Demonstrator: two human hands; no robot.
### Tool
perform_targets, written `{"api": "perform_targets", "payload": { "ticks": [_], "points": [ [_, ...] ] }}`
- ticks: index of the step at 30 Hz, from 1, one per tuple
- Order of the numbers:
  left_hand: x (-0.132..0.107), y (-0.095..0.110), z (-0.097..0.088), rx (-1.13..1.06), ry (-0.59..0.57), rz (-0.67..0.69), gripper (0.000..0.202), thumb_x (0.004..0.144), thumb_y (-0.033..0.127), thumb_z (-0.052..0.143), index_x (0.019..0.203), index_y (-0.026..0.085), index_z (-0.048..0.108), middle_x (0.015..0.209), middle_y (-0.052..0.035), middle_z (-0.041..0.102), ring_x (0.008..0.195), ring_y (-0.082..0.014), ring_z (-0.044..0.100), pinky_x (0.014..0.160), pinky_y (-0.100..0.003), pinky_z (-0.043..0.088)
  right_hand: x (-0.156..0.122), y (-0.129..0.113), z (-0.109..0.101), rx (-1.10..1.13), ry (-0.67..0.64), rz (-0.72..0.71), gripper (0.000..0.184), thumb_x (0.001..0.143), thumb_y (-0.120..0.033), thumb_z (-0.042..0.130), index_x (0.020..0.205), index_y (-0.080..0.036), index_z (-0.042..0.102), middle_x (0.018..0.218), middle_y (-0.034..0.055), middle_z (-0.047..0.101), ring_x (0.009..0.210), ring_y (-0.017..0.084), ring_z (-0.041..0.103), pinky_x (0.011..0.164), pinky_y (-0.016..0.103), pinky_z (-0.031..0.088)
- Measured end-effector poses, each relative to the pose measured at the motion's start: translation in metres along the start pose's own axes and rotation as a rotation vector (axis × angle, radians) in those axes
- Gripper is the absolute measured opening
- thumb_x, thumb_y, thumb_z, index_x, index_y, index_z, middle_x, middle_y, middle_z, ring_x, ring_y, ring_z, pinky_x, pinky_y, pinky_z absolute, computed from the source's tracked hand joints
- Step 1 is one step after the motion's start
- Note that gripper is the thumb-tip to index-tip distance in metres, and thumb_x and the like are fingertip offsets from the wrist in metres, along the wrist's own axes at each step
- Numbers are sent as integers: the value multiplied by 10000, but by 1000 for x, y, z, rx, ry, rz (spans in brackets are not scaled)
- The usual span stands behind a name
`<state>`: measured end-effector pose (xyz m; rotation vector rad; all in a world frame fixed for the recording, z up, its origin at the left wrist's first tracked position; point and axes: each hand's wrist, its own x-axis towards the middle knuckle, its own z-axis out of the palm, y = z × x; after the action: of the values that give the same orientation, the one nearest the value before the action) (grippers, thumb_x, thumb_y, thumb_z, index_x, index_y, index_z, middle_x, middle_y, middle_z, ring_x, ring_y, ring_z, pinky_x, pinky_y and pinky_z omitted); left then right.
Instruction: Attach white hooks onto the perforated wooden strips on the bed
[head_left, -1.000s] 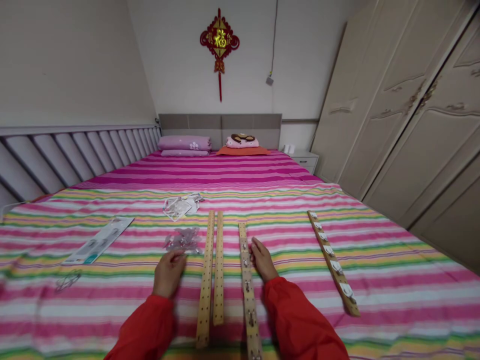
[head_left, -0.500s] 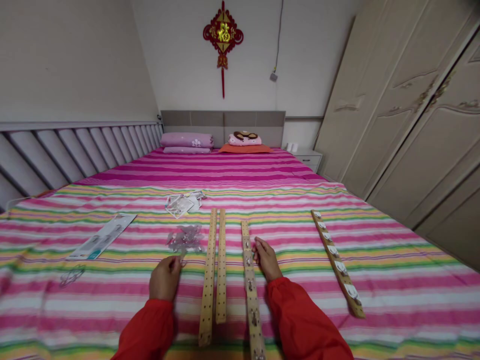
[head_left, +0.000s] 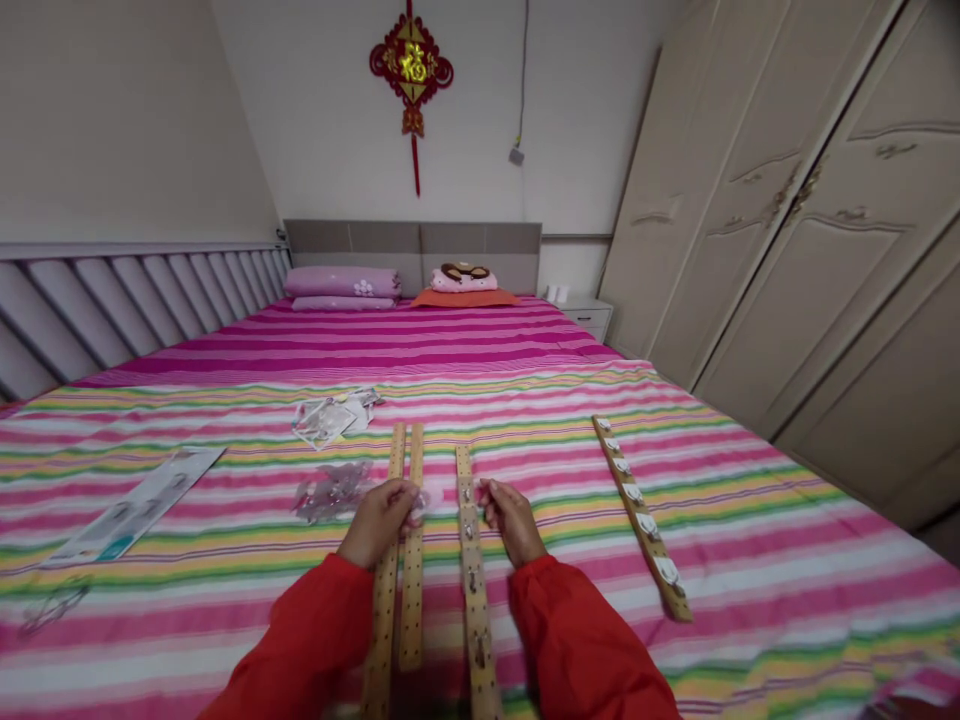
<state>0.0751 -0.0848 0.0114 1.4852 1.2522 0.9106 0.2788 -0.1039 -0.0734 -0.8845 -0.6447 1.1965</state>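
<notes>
Two bare wooden strips with rows of holes (head_left: 411, 560) lie side by side on the striped bedspread (head_left: 225, 560). A third strip (head_left: 469, 560) to their right carries a few small metal hooks. My left hand (head_left: 379, 520) is closed over the two bare strips and pinches a small clear hook piece (head_left: 424, 497). My right hand (head_left: 511, 515) rests beside the third strip, fingers curled at its upper part. Both sleeves are red. A pile of clear hooks (head_left: 330, 490) lies left of the strips.
A fourth strip fitted with several white hooks (head_left: 637, 510) lies to the right. An opened clear packet (head_left: 330, 415) and a printed card (head_left: 135, 500) lie to the left. Pillows (head_left: 341, 285) are at the headboard, a wardrobe (head_left: 787, 230) on the right.
My left hand moved right from the hook pile over the two bare strips, carrying a small clear piece. The view shifted right. My right hand stayed by the third strip.
</notes>
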Motion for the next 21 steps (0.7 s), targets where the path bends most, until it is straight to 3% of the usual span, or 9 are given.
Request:
{"api": "perform_targets", "payload": {
  "ticks": [5, 9, 13, 18, 21],
  "points": [
    [21, 10, 48, 38, -149, 30, 330, 655, 500, 582, 677, 171, 573, 533, 46, 550, 462, -122, 581, 415, -209, 415, 1, -3, -1, 34, -79, 3, 369, 654, -458, 732, 839, -140, 714, 586, -9, 592, 413, 63, 415, 379, 197, 274],
    [27, 8, 71, 34, -185, 21, 289, 659, 448, 591, 704, 163, 593, 581, 36, 567, 482, -118, 587, 443, -217, 444, 2, -4, -4, 51, -90, 10, 294, 643, -386, 753, 807, -145, 713, 463, -40, 528, 402, 75, 405, 399, 204, 285],
    [28, -1, 80, 55, -243, -53, 244, 692, 393, 552, 759, 166, 610, 573, 28, 567, 485, -126, 582, 445, -223, 425, 3, -4, -6, 103, -46, 28, 231, 598, -306, 784, 762, -161, 710, 498, -36, 559, 421, 72, 436, 414, 199, 304],
    [36, -7, 78, 216, -204, 191, 206, 667, 349, 561, 617, 162, 630, 595, -11, 622, 603, -142, 578, 573, -241, 430, 3, -4, -5, 128, -41, 38, 247, 586, -287, 793, 786, -162, 719, 556, -30, 587, 417, 61, 428, 401, 196, 306],
    [43, -5, 75, 172, -247, 132, 225, 614, 381, 605, 623, 158, 629, 578, -5, 614, 590, -144, 561, 564, -246, 421, 2, -5, -5, 156, -36, 48, 277, 595, -290, 796, 828, -161, 721, 547, -35, 584, 416, 56, 431, 405, 188, 321]
  ]
}}
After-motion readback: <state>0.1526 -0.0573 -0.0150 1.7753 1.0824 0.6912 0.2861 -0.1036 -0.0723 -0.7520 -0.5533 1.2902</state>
